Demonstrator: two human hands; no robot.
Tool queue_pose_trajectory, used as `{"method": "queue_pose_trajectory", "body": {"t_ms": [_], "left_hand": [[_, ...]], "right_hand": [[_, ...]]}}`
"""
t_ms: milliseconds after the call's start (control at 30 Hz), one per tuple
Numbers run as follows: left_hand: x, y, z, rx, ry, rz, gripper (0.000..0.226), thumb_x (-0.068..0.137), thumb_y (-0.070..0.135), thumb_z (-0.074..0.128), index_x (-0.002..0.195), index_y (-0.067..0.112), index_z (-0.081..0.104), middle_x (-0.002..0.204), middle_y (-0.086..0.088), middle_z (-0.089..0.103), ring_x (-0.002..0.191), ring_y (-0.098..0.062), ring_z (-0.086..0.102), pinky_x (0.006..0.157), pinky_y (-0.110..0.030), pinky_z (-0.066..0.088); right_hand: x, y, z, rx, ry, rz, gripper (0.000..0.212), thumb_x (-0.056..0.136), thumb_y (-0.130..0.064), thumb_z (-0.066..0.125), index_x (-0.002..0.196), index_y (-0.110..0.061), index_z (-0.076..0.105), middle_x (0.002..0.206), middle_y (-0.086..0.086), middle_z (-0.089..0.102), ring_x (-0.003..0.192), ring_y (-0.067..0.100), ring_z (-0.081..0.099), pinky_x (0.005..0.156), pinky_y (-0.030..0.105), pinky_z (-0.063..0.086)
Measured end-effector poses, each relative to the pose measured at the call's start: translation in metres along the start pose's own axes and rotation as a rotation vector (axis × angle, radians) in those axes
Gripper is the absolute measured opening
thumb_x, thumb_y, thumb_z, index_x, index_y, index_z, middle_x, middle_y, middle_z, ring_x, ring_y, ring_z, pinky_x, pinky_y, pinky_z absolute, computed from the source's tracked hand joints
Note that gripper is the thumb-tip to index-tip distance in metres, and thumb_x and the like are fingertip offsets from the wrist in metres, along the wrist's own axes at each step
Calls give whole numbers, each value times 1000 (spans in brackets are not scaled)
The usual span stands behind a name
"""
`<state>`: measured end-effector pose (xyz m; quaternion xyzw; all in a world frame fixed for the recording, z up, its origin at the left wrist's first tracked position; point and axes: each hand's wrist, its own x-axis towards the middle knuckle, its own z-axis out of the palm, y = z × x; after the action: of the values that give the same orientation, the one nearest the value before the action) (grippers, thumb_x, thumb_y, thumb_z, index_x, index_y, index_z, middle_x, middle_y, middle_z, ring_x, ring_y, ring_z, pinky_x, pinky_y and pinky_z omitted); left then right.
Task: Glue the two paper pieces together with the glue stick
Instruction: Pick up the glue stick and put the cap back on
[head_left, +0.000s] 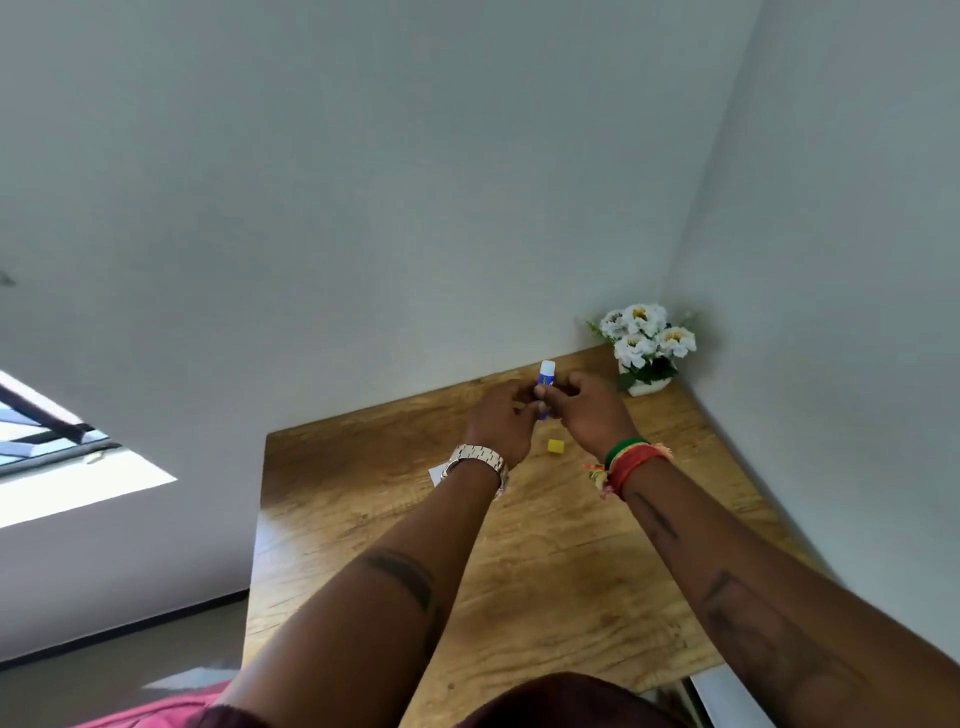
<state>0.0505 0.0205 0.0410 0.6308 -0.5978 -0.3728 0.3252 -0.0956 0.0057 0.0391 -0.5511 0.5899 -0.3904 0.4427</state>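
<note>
- Both hands are meeting above the far part of the wooden table, holding the glue stick upright between them.
- The left hand is curling its fingers around the lower part of the blue tube; a metal watch is sitting on that wrist.
- The right hand is pinching the tube from the other side with curled fingers; coloured thread bands are circling that wrist.
- The white top of the glue stick is sticking out above the fingers; whether a cap is on it is too small to tell.
- A small yellow paper piece is lying flat on the table just below the hands, apart from both.
- A white paper piece is showing only as a corner, peeking out beside the left wrist near the table's left edge.
- A pot of white flowers is standing in the far right corner, close to the right hand.
- The table is running against walls at its far and right edges; its left edge is dropping off to the floor.
- Bare wood is stretching from the yellow piece toward the near edge, under the forearms.
</note>
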Motion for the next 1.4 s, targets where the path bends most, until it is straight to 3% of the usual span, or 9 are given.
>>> {"method": "queue_pose_trajectory", "body": {"t_ms": [100, 267, 467, 633, 833, 1067, 1167, 1267, 1400], "left_hand": [[2, -1, -15, -143, 58, -65, 23, 89, 22, 73, 111, 25, 72, 97, 13, 74, 88, -1, 68, 78, -24, 52], [7, -3, -34, -319, 88, -170, 27, 87, 21, 75, 114, 20, 71, 101, 1, 76, 93, -17, 72, 80, -31, 56], [23, -2, -57, -333, 150, -219, 22, 78, 24, 81, 99, 26, 76, 93, 4, 77, 83, -12, 70, 71, -26, 53], [35, 0, -71, -437, 116, -274, 15, 79, 20, 80, 94, 25, 78, 83, 6, 74, 81, -11, 67, 71, -27, 49], [38, -6, -80, -394, 67, -173, 22, 90, 26, 73, 112, 22, 78, 107, 5, 77, 93, -3, 67, 84, -28, 48], [34, -11, -77, -446, 100, -182, 24, 85, 31, 78, 108, 23, 79, 104, 5, 78, 106, -14, 69, 98, -39, 50], [33, -12, -75, -401, 179, -175, 31, 79, 34, 83, 107, 23, 79, 100, 7, 77, 99, -12, 69, 87, -33, 53], [32, -7, -74, -367, 204, -177, 25, 77, 36, 85, 99, 28, 75, 91, 16, 74, 88, -4, 68, 68, -20, 46], [34, -2, -76, -359, 208, -170, 27, 79, 35, 83, 103, 25, 74, 94, 13, 73, 89, -5, 67, 70, -20, 46]], "right_hand": [[3, -12, 7, 131, -111, -18, 22, 97, -24, 67, 115, -14, 75, 95, 0, 77, 90, 17, 74, 65, 17, 54], [12, -21, 16, 52, -232, -18, 31, 104, -17, 54, 130, -24, 68, 103, 1, 74, 92, 20, 69, 84, 38, 61], [22, -31, 25, 61, -435, 30, 25, 102, -22, 58, 125, -18, 70, 107, 4, 78, 102, 25, 73, 92, 39, 59], [33, -42, 36, 28, -373, 2, 13, 98, -17, 64, 104, -18, 76, 96, 7, 79, 90, 25, 73, 83, 35, 61], [39, -41, 39, -80, -297, 7, 18, 95, -17, 69, 111, -17, 76, 91, 4, 77, 80, 17, 71, 65, 18, 54], [29, -45, 45, -105, -339, 2, 8, 98, -24, 66, 104, -26, 71, 92, 4, 75, 79, 20, 67, 82, 39, 60], [27, -47, 49, -120, -293, 15, 15, 93, -26, 73, 103, -15, 71, 89, 12, 74, 74, 23, 66, 80, 46, 60], [23, -48, 55, -140, -224, 26, 27, 87, -32, 78, 97, -12, 63, 84, 14, 73, 65, 20, 62, 66, 39, 57], [21, -52, 53, -92, -293, 59, 26, 92, -37, 71, 110, -20, 62, 96, 3, 72, 73, 16, 67, 64, 27, 56]]}}
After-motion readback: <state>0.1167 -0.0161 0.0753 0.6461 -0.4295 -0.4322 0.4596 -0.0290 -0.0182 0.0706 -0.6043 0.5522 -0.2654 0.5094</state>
